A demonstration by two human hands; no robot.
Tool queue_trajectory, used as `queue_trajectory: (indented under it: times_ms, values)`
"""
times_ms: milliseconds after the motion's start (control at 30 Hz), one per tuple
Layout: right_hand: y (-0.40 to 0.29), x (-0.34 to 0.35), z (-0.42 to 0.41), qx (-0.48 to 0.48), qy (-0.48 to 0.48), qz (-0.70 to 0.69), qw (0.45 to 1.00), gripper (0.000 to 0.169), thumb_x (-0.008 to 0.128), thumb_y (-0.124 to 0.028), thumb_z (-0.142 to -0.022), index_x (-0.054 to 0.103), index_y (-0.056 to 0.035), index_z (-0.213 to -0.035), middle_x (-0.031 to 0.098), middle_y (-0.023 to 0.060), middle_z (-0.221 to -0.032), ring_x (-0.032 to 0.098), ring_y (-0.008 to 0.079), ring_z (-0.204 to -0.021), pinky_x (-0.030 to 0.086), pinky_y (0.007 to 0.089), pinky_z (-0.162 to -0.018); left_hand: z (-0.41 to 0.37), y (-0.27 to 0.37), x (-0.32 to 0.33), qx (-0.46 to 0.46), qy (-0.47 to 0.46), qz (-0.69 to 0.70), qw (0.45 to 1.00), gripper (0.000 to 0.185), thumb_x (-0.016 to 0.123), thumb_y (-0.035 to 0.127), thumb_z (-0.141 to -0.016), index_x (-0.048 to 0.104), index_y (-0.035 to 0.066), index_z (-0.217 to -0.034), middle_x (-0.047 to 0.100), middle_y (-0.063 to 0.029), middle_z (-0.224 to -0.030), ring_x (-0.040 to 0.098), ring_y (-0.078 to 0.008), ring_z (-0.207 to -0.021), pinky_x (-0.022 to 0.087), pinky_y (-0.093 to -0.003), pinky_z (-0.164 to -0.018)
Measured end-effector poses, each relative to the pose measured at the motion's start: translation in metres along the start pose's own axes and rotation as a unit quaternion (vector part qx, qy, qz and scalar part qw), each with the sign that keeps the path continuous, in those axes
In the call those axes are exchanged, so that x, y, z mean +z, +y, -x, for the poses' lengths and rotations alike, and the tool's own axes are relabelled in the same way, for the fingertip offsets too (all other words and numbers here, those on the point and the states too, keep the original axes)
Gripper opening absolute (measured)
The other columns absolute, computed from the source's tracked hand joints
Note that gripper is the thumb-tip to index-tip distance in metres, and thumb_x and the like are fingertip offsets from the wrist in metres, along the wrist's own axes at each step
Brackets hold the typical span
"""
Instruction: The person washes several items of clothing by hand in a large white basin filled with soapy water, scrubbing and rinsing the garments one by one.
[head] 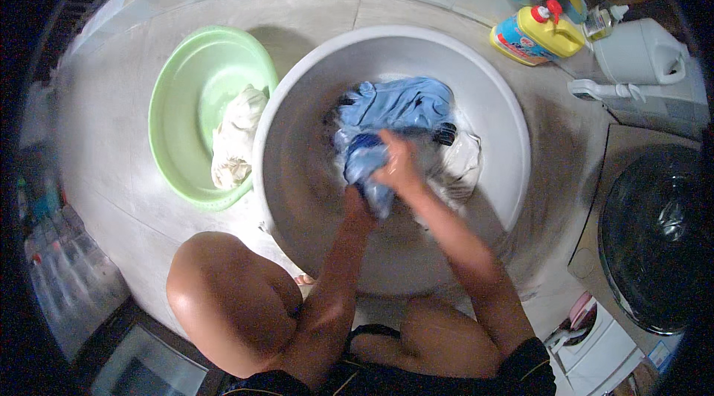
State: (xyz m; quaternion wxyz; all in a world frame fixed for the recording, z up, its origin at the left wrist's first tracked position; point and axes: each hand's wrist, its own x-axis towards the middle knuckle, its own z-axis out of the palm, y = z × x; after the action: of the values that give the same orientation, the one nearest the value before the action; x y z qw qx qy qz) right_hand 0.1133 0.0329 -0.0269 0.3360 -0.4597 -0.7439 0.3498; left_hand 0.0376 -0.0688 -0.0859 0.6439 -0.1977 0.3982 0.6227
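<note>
A large grey plastic basin (513,117) stands before me with wet laundry and some water in it. Between my two hands is a soapy blue garment (365,159), bunched up and darker along its top. My left hand (360,201) holds it from below, its fingers mostly hidden by the cloth. From the right, my right hand (400,164) grips the same garment, blurred by motion. Just beyond lies a light-blue garment (399,100), folded on itself. A white cloth (462,164) rests to the right of my right hand, near a dark striped piece (444,134).
Left of the basin, a green plastic tub (162,117) holds a twisted white cloth (237,139). A yellow detergent jug (538,33), a white jug (636,53) and a white-handled brush (605,89) are at upper right. A black round lid (652,240) lies at right.
</note>
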Motion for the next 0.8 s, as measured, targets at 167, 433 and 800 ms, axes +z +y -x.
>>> queue_trajectory:
  times_ms: [167, 433, 800]
  values:
    - [0.056, -0.040, 0.021, 0.115, -0.108, 0.381, 0.911, 0.055, 0.075, -0.018, -0.058, 0.054, -0.0090, -0.108, 0.050, 0.0094, -0.112, 0.046, 0.0272, -0.109, 0.034, 0.0433, -0.094, 0.002, 0.002, 0.015, 0.041, 0.191, -0.207, 0.959, 0.049, 0.054, 0.032, -0.081, 0.051, 0.002, -0.119, 0.056, -0.0120, -0.107, 0.054, -0.0238, -0.094, 0.043, -0.0360, -0.082]
    - [0.040, -0.009, 0.042, -0.130, -0.277, 0.422, 0.853, 0.044, 0.066, -0.023, -0.073, 0.055, -0.0147, -0.114, 0.034, 0.0060, -0.134, 0.026, 0.0306, -0.129, 0.012, 0.0561, -0.107, -0.028, 0.022, -0.076, 0.123, 0.170, -0.080, 0.974, 0.060, 0.051, 0.044, -0.084, 0.043, 0.005, -0.129, 0.050, -0.0146, -0.123, 0.052, -0.0279, -0.108, 0.041, -0.0417, -0.094]
    - [-0.060, 0.005, 0.055, -0.076, -0.244, -0.028, 0.966, 0.042, 0.070, -0.019, -0.059, 0.062, -0.0116, -0.099, 0.039, 0.0043, -0.137, 0.030, 0.0369, -0.127, 0.022, 0.0578, -0.097, 0.023, 0.038, -0.024, -0.061, -0.157, 0.134, 0.977, 0.060, 0.052, 0.056, -0.082, 0.053, 0.007, -0.116, 0.059, -0.0113, -0.109, 0.058, -0.0277, -0.095, 0.045, -0.0405, -0.088]
